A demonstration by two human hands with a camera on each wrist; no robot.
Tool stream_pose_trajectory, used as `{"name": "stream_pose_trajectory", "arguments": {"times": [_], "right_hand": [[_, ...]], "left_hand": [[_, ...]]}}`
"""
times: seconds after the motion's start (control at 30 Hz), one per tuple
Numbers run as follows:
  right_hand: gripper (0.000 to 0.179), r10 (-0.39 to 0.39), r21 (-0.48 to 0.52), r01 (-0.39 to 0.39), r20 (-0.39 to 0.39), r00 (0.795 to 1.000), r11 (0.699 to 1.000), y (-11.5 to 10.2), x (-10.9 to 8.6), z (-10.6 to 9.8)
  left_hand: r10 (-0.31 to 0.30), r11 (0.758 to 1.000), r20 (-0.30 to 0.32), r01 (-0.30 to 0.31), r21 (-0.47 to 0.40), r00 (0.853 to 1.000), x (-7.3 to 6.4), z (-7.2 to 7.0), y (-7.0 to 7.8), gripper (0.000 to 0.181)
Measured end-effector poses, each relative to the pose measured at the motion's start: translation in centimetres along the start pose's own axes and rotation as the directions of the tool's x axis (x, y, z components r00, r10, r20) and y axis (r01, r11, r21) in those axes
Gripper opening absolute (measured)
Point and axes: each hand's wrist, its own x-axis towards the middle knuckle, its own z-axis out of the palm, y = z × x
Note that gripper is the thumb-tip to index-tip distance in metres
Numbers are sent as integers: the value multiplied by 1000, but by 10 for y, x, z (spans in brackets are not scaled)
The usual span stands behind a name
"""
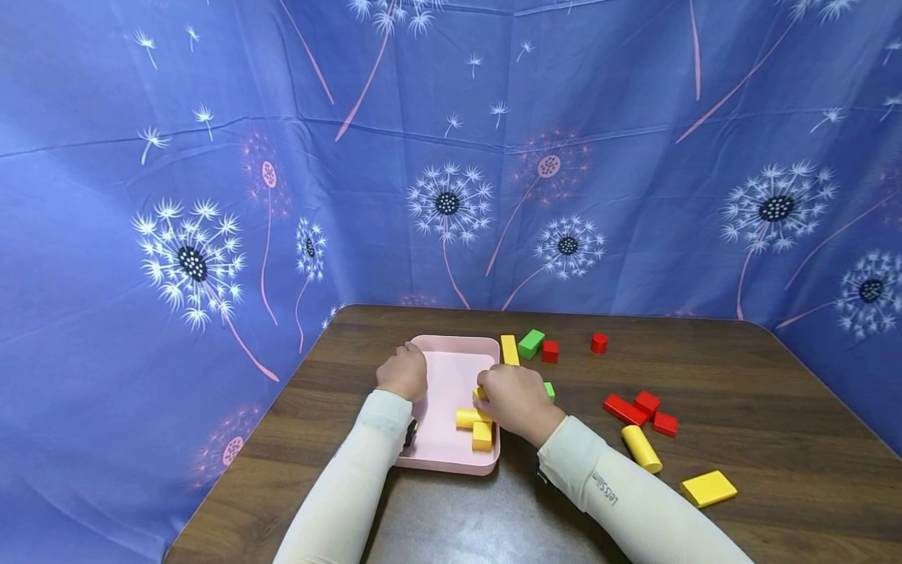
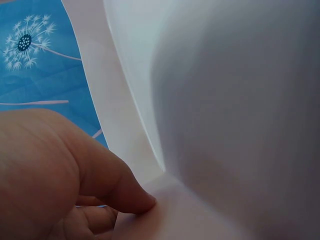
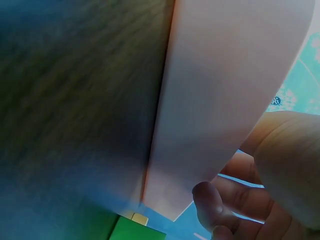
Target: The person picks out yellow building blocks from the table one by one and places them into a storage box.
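Observation:
On the left side of a pink tray [image 1: 449,372], my left hand [image 1: 404,373] grips the rim. The left wrist view shows its thumb [image 2: 135,197] pressed on the inner wall, other fingers outside. Over the opposite rim is my right hand [image 1: 520,403], fingers bent. A small piece of yellow block [image 1: 479,394] shows right at its fingertips; I cannot tell whether they hold it. Below that, a yellow cylinder [image 1: 467,418] and a yellow block [image 1: 482,437] lie in the tray. In the right wrist view, the bent fingers [image 3: 240,192] overlap the rim beside the tray's outer wall [image 3: 215,95].
Beyond the right rim stand a long yellow block [image 1: 510,349], a green block [image 1: 532,344] and a red cube [image 1: 550,351]. Farther right lie a short red cylinder [image 1: 599,343], several red blocks [image 1: 624,409], another yellow cylinder [image 1: 641,449] and a flat yellow block [image 1: 708,489].

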Motion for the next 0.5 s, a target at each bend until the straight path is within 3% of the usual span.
{"name": "stream_pose_trajectory", "arguments": {"times": [0.5], "right_hand": [[19,0,21,0,4,1000,1000,1,0,3]], "left_hand": [[1,1000,-23,-1,-5,1000,-1,0,0,68]]}}
